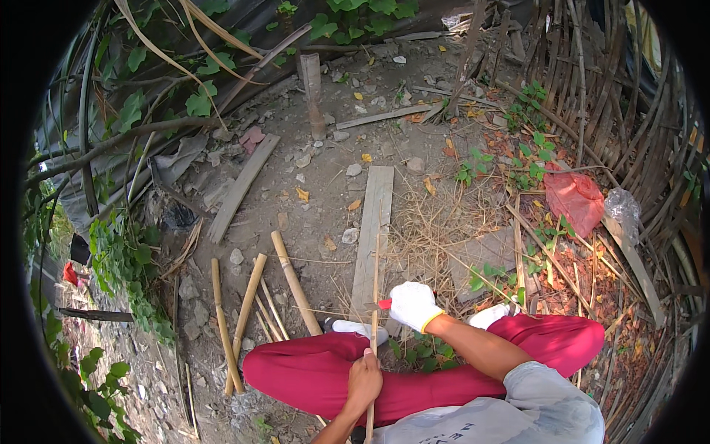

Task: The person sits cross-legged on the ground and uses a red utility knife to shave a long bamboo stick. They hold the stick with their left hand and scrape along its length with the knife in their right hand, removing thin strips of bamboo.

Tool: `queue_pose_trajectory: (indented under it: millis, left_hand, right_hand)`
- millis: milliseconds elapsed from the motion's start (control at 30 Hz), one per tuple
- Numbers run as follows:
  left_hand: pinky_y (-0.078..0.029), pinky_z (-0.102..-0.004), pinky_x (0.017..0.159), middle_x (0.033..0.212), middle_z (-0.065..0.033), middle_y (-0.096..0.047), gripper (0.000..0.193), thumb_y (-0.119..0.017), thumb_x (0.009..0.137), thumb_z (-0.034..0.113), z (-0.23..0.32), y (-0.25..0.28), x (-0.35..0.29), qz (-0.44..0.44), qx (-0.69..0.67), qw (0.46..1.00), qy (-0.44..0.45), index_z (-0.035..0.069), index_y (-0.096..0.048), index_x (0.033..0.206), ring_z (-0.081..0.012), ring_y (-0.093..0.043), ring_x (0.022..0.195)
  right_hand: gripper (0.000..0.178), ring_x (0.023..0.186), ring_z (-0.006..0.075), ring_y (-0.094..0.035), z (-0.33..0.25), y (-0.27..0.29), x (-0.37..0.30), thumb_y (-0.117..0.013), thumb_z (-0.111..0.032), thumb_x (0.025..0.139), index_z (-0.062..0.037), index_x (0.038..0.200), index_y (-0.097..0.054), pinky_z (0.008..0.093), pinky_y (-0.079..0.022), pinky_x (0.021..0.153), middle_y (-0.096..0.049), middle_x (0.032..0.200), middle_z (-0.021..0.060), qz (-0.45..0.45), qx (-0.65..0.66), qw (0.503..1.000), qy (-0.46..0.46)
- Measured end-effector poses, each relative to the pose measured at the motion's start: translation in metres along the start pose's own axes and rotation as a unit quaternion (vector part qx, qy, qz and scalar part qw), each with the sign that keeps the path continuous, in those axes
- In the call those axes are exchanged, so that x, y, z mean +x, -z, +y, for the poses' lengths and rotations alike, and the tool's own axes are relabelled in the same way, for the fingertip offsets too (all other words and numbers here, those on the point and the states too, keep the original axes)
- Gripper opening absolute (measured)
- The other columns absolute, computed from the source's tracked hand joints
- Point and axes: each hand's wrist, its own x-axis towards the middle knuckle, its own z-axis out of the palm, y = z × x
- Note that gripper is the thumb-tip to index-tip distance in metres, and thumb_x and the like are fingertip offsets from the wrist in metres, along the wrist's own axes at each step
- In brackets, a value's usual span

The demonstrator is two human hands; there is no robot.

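Observation:
My left hand (pixel 364 381), bare, is closed round a long thin bamboo strip (pixel 375 329) in front of my lap. The strip runs upright in the view, from my shirt out over a grey wooden plank (pixel 370 214). In a white glove with a yellow cuff, my right hand (pixel 414 305) grips a small red-handled knife (pixel 385 304). The knife meets the strip above my left hand; its blade is hard to make out. My legs, in dark red trousers, are bent on both sides of the strip.
Several bamboo poles (pixel 248 314) lie at the left by my knee. Dry shavings (pixel 429 237) cover the ground right of the plank. Farther right are a red plastic bag (pixel 573 198) and a woven stick fence (pixel 629 96). A short wooden post (pixel 312 100) stands ahead.

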Motion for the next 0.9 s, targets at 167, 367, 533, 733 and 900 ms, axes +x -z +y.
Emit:
queue_pose_trajectory:
  millis: [167, 367, 533, 733, 900]
  left_hand:
    - [-0.046, -0.0548, 0.075, 0.068, -0.0269, -0.058, 0.069, -0.022, 0.110, 0.042, -0.005, -0.006, -0.021, -0.053, 0.033, 0.997, 0.036, -0.002, -0.057, 0.070, -0.0497, -0.059, 0.073]
    - [-0.041, -0.0511, 0.067, 0.062, -0.0196, -0.052, 0.065, -0.025, 0.110, 0.042, -0.014, -0.007, -0.027, -0.073, -0.020, 0.996, 0.040, 0.001, -0.054, 0.069, -0.0411, -0.054, 0.064]
    - [-0.032, -0.0359, 0.042, 0.054, -0.0029, -0.045, 0.057, -0.032, 0.111, 0.045, -0.019, 0.015, -0.077, -0.146, -0.119, 0.970, 0.150, 0.008, -0.051, 0.072, -0.0158, -0.043, 0.043]
    - [-0.040, -0.0479, 0.063, 0.077, -0.0165, -0.057, 0.033, -0.044, 0.108, 0.036, -0.126, 0.024, -0.100, -0.097, 0.089, 0.989, 0.060, 0.006, -0.058, 0.103, -0.0332, -0.054, 0.068]
    - [-0.030, -0.0259, 0.036, 0.056, 0.0023, -0.039, 0.049, -0.038, 0.111, 0.049, -0.005, 0.070, -0.095, -0.106, -0.299, 0.923, 0.219, 0.009, -0.051, 0.086, -0.0075, -0.034, 0.041]
  right_hand:
    - [0.025, 0.089, 0.0394, -0.075, 0.037, 0.003, 0.030, -0.063, -0.020, 0.086, -0.0023, 0.094, -0.078, 0.0486, -0.060, 0.076, -0.075, 0.092, 0.0243, -0.017, -0.022, 0.994, -0.108]
    - [0.025, 0.091, 0.0387, -0.075, 0.045, 0.007, 0.038, -0.062, -0.020, 0.087, -0.0021, 0.096, -0.078, 0.0482, -0.060, 0.079, -0.075, 0.093, 0.0245, -0.007, -0.037, 0.993, -0.114]
    - [0.026, 0.090, 0.0375, -0.076, 0.111, -0.001, 0.066, -0.062, -0.022, 0.089, -0.0039, 0.097, -0.079, 0.0480, -0.061, 0.076, -0.076, 0.096, 0.0232, 0.033, -0.062, 0.976, -0.205]
    - [0.022, 0.094, 0.0333, -0.077, 0.208, -0.005, 0.067, -0.065, -0.021, 0.091, -0.0078, 0.098, -0.080, 0.0439, -0.061, 0.075, -0.078, 0.099, 0.0172, 0.040, -0.147, 0.956, -0.249]
    - [0.022, 0.100, 0.0318, -0.075, 0.230, -0.012, 0.035, -0.067, -0.022, 0.088, -0.0099, 0.101, -0.080, 0.0401, -0.060, 0.083, -0.078, 0.104, 0.0154, -0.036, -0.169, 0.938, -0.300]
